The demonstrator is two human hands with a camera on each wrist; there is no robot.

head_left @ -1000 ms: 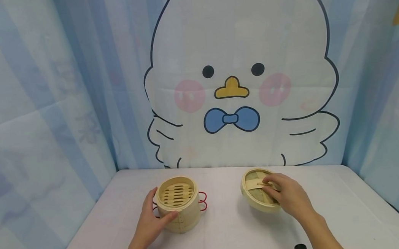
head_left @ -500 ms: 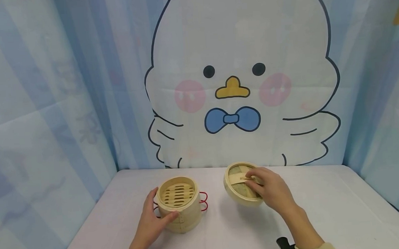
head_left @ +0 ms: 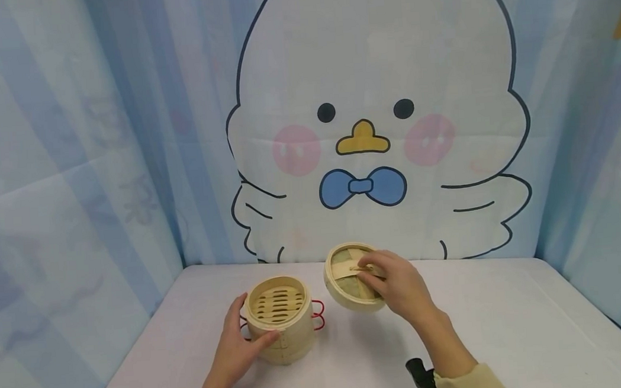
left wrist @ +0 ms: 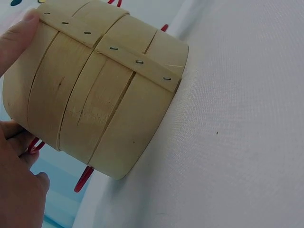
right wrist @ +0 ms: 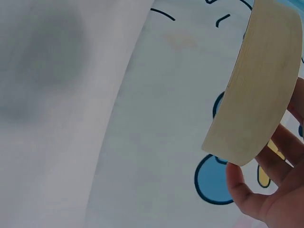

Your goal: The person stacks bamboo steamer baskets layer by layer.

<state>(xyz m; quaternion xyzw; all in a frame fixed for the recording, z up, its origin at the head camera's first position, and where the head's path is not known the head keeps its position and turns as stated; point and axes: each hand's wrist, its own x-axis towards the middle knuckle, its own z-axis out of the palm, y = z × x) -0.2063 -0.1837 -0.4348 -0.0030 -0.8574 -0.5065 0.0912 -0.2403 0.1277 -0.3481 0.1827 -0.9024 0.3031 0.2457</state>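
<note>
Two stacked bamboo steamer baskets (head_left: 295,340) stand upright on the white table, slatted bottom of the upper one visible from above. Red loop handles stick out at the sides. My left hand (head_left: 232,353) holds the stack, thumb on the front wall and fingers round its left side; the left wrist view shows the stapled bamboo wall (left wrist: 109,80) close up. Above the table, right of the stack, hangs the round steamer lid (head_left: 343,287), tilted. My right hand (head_left: 404,289) pinches the small loop on its top. In the right wrist view the lid's rim (right wrist: 261,80) hides some fingertips.
The table (head_left: 510,324) is covered in white cloth. Behind it hangs a blue and white curtain (head_left: 366,226) with a cartoon bird. A black strap-like piece (head_left: 420,375) sits at my right wrist.
My right hand has carried the lid left and somewhat upward, closer to the stack. The left hand and the stacked baskets have stayed put.
</note>
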